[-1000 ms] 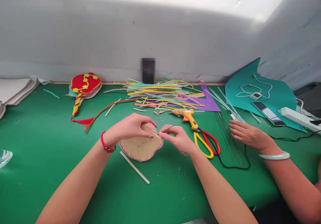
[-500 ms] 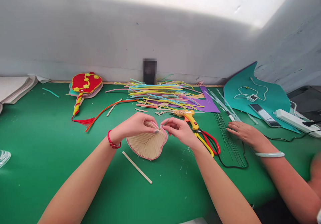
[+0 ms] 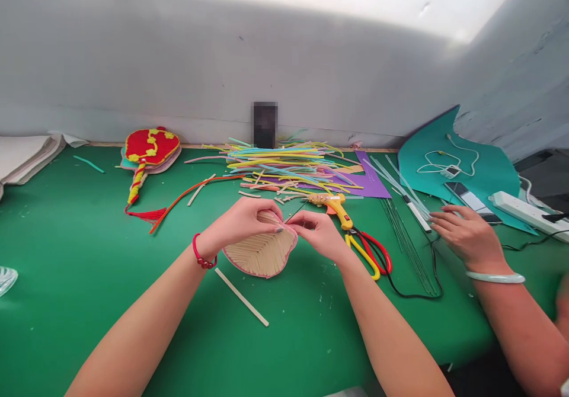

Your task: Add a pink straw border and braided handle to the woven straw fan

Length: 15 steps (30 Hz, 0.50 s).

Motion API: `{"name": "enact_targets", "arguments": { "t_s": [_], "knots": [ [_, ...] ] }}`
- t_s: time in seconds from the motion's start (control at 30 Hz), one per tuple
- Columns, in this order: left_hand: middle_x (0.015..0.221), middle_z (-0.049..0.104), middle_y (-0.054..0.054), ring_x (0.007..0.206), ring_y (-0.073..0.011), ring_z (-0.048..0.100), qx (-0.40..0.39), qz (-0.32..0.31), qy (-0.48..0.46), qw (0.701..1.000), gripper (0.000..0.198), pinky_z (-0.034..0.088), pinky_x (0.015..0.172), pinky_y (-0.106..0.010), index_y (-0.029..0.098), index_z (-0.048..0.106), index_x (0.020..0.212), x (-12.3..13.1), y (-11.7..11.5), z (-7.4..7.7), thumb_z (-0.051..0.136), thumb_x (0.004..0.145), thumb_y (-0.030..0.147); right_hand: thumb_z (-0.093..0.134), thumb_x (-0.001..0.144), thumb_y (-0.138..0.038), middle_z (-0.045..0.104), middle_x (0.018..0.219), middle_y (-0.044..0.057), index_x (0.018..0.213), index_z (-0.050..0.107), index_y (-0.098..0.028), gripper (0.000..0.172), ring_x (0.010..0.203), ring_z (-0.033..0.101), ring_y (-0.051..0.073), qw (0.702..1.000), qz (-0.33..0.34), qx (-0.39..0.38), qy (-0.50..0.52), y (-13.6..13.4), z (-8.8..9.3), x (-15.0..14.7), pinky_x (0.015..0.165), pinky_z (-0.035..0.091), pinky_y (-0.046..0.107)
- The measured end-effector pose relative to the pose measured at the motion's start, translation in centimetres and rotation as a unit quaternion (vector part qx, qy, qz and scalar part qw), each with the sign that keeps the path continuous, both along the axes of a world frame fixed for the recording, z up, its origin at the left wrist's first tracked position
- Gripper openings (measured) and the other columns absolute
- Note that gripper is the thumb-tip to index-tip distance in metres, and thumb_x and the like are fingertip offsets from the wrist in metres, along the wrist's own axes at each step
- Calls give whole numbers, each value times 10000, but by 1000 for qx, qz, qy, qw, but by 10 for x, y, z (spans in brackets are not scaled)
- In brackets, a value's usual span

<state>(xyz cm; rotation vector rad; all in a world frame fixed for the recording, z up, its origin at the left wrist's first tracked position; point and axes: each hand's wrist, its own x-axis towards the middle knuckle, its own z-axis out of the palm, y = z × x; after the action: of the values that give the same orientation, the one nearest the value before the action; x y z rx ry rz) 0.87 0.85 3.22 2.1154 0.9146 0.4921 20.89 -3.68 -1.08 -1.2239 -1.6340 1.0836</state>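
My left hand (image 3: 249, 222), with a red beaded bracelet at its wrist, grips a cream fan face (image 3: 260, 252) edged in pink, thumb on top near the upper edge. Slanting strips cover the face. My right hand (image 3: 317, 234) pinches a thin dark wire (image 3: 296, 212) at the fan face's upper right edge. Whether the wire goes into the edge I cannot tell. A loose cream strip (image 3: 242, 297) lies on the green table just below the fan face.
Beyond my hands lies a pile of coloured strips (image 3: 280, 163). A yellow glue gun (image 3: 338, 210), red-and-yellow-handled pliers (image 3: 371, 255) and thin wires (image 3: 406, 246) lie to the right. A co-worker's hand (image 3: 471, 237) is near a phone (image 3: 471, 198). A finished red fan (image 3: 151, 145) rests at left.
The co-worker's hand has moved right, away from the thin wires toward the phone. The fan face is tilted slightly more; my hands stay on it and the wire with little movement.
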Motion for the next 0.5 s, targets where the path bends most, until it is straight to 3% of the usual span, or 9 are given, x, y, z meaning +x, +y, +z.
{"name": "enact_targets", "arguments": {
  "t_s": [0.37, 0.5],
  "knots": [
    [864, 718, 20, 812, -150, 635, -39, 11, -19, 999, 199, 445, 724, -216, 214, 695, 850, 9, -2, -8, 578, 782, 360, 599, 799, -263, 691, 779, 15, 807, 686, -189, 115, 731, 603, 145, 999, 0, 13, -35, -2, -1, 6, 633, 457, 255],
    [836, 722, 20, 788, -149, 638, -28, 32, -15, 999, 181, 449, 704, -215, 207, 700, 818, 8, 0, -9, 579, 773, 334, 580, 820, -291, 690, 833, 14, 871, 689, -205, 149, 744, 586, 140, 993, 27, 36, -108, -2, 1, 14, 641, 456, 259]
  ]
}}
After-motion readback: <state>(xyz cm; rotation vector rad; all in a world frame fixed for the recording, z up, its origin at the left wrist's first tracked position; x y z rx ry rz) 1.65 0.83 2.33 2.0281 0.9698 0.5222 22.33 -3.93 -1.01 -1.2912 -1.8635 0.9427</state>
